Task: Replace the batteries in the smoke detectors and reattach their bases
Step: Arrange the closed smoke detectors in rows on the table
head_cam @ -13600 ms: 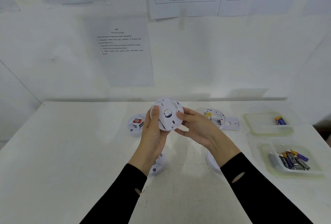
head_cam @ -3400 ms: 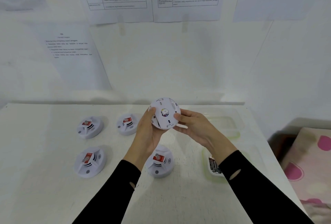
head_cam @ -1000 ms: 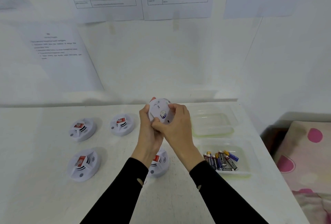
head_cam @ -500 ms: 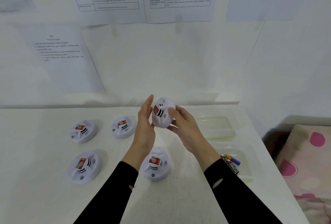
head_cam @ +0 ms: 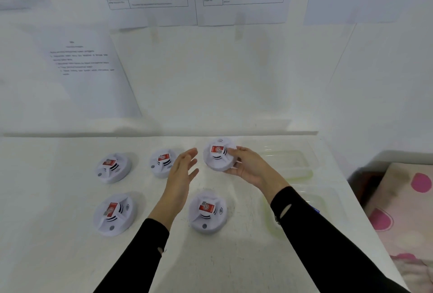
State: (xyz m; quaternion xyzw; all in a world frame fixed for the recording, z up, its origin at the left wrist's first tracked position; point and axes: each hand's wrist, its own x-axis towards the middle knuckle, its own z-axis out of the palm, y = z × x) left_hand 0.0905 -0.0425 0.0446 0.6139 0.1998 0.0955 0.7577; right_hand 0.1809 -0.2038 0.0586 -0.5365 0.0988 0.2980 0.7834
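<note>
A: What surrounds the held smoke detector [head_cam: 219, 155]?

B: I log four more on the white table [head_cam: 58, 257]. The rear detector [head_cam: 162, 162] sits left of the held one, partly behind the left hand [head_cam: 184, 172]. The far-left detector [head_cam: 112, 168] lies beyond that. The near detector [head_cam: 207, 211] sits below the held one, the near-left detector [head_cam: 113, 214] well left of it. All face red label up.

A: Containers?

B: The clear tray [head_cam: 288, 160] right of the held detector looks empty. The second tray [head_cam: 328, 201] below it is mostly hidden by the right sleeve [head_cam: 316, 234]; contents I cannot tell.

A: Grip, and change?

B: The right hand [head_cam: 249, 167] alone pinches the held detector at its rim, low over the table. The left hand is spread, touching nothing. Half a second ago the detector was raised higher between both hands.
</note>
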